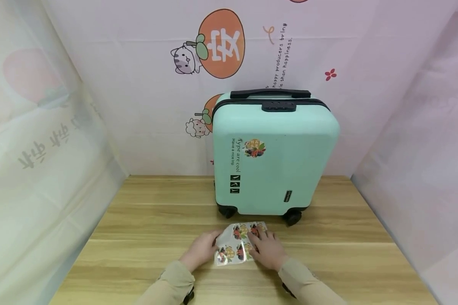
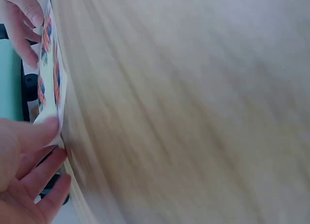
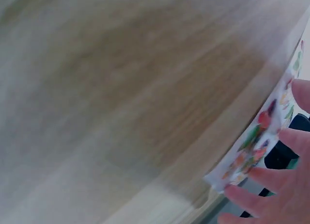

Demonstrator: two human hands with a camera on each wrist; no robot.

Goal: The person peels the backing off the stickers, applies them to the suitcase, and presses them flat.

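Note:
A sheet of stickers [image 1: 234, 245] with colourful fruit pictures lies on the wooden table in front of a mint-green suitcase [image 1: 275, 169]. My left hand [image 1: 203, 250] pinches the sheet's left edge, thumb on top and fingers beneath; the left wrist view shows this thumb [image 2: 41, 132] on the paper. Spread over the right part of the sheet, my right hand [image 1: 269, 250] rests with fairly straight fingers, and its fingertips touch the printed surface in the right wrist view. One round fruit sticker [image 1: 255, 148] is on the suitcase front, beside printed lettering.
The suitcase stands upright on black wheels [image 1: 291, 217], close behind the sheet, with a black handle [image 1: 271, 93] on top. Printed cloth [image 1: 145, 106] hangs behind and at both sides. The wooden table [image 1: 156, 212] extends around the sheet.

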